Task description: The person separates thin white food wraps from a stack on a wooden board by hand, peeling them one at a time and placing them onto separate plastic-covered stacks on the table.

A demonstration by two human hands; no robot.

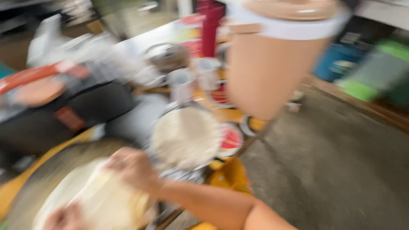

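Pressing down on the pale round sheet [106, 198] looks to be the step in hand, though the whole view is smeared with motion. At the far left a dark bag [81, 113] with red patches lies on the bench [140, 42]. Nearer, at the bottom left edge, my left hand [61, 218] touches the near side of the sheet. Too little of it shows, so I cannot tell whether that grip is clenched or released.

The sheet lies on a round grey board [51, 166], near me and left of centre. My right hand [133, 168] rests on the sheet's far right edge, palm down, with the forearm reaching in from the lower right. It lies on top of the sheet, but the blur hides whether the fingers curl around the rim, so I cannot tell that grip's state either.

Just beyond the right hand stands a metal bowl [185, 137] filled with something white and powdery. It sits close to the board, perhaps touching it. Farther off are a red bottle [211, 30] and, to the right, a large tan container [268, 68] with a white band. A bare concrete floor [332, 162] fills the right side.

By my judgement, any further move calls for both palms bearing evenly on the sheet and a right elbow that stays clear of the bowl.
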